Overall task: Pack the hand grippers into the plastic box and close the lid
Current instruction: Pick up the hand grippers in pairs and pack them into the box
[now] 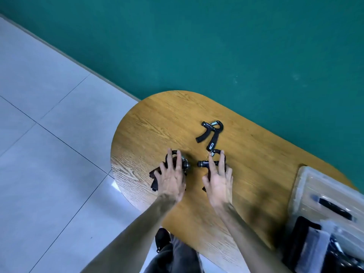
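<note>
Our left hand (171, 179) and right hand (219, 181) lay with fingers spread, unclenched, one atop each near hand gripper (185, 164) on the table (256, 154). Lifted so flat, we judged either could slip. Beyond, the third gripper (211, 133) lay loop away, handles toward us. The plastic box (303, 186) stood right.

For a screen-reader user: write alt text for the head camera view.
A person's left hand and right hand, fingers spread, each reach down onto a black hand gripper on a rounded wooden table. A third hand gripper lies untouched just beyond them. A clear plastic box sits at the table's right edge, against a teal wall.
</note>
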Demonstrator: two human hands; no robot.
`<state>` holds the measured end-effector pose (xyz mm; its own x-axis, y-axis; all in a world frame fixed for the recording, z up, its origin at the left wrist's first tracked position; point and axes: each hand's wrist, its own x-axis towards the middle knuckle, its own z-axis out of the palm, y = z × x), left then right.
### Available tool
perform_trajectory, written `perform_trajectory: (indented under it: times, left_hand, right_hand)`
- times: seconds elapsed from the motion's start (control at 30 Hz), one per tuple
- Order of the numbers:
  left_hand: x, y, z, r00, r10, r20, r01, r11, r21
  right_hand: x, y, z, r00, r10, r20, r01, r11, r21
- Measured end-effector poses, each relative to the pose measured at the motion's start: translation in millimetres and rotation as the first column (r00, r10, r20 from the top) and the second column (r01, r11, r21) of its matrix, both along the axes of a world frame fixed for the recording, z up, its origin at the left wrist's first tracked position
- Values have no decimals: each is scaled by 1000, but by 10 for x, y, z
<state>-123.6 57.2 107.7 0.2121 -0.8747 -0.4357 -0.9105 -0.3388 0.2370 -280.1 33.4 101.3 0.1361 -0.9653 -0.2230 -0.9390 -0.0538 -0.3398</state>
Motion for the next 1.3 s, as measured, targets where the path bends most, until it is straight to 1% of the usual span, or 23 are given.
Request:
perform_trajectory:
  times: [0.1, 0.2, 0.33, 0.5, 0.63, 0.8, 0.97, 1.17, 1.3]
  left_hand:
    - [-264, 21, 241, 1000, 16, -27, -17, 1000, -13]
    - [-512, 108, 451, 998, -30, 49, 32, 998, -57]
    - [-810, 304, 706, 985, -103, 138, 118, 987, -104]
    - [-1267, 469, 962, 983, -147, 107, 163, 972, -171]
    - [-1678, 517, 1028, 976, -193, 99, 212, 950, -231]
    - [-2307, 618, 1136, 965, -245, 94, 261, 933, -246]
    - [-3019, 796, 1174, 954, -294, 60, 300, 917, -263]
    - [-3789, 1008, 1104, 927, -370, 63, 375, 903, -212]
    - [-4197, 1115, 959, 912, -405, 62, 408, 890, -204]
  right_hand:
    - [-112, 178, 247, 998, -40, 40, 40, 999, 20]
    - [-295, 336, 487, 994, -91, 52, 93, 995, -25]
    - [-623, 534, 729, 992, -118, 44, 122, 988, -97]
    - [-1053, 790, 940, 981, -174, 84, 184, 973, -139]
    - [-1482, 914, 1009, 968, -225, 109, 241, 955, -175]
    - [-2091, 1081, 1073, 953, -278, 117, 298, 927, -226]
    - [-2796, 1333, 1123, 931, -345, 121, 362, 916, -173]
    - [-3567, 1631, 1008, 912, -405, 62, 409, 895, -178]
    - [-3937, 1791, 879, 883, -466, 62, 470, 873, -134]
